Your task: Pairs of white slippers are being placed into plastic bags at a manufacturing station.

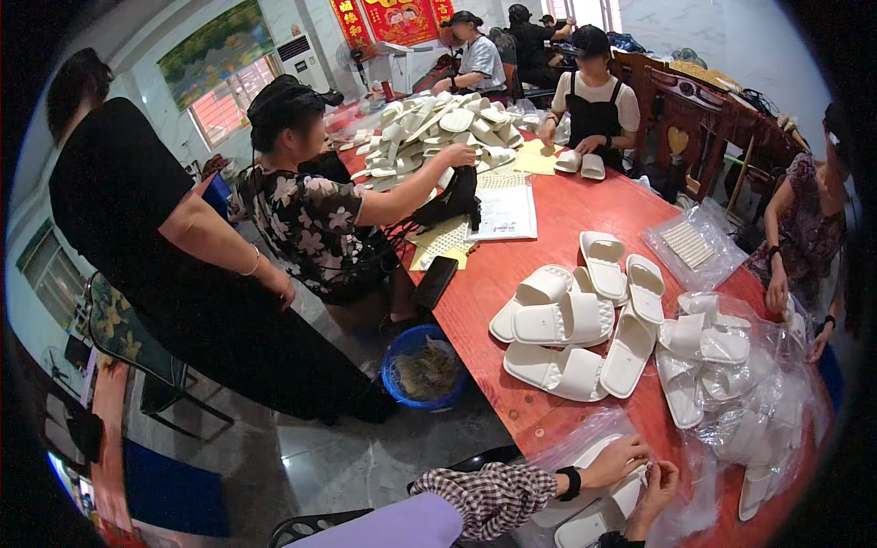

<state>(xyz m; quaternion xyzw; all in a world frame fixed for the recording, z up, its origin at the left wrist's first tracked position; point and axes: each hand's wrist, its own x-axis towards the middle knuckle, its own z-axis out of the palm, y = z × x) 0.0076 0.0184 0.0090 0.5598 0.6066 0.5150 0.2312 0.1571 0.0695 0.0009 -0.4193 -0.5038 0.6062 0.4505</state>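
Observation:
At the bottom of the view, my left hand (617,462) reaches over a pair of white slippers (585,528), a black band round its wrist. Its fingers are curled, their tips against a small whitish bit. My right hand (654,499) is close beside it, fingers pinched on the same spot. What they pinch is too small to name. A clear plastic bag (585,437) lies around these slippers. Just beyond my hands, several loose white slippers (557,370) lie overlapping on the red table (493,301).
To the right are bagged white slippers (713,352) and a plastic bag with a cream strip sheet (687,245). A large slipper heap (438,128) stands at the far end. People sit around the table; one stands at left near a blue bin (425,365). A phone (436,281) lies on the edge.

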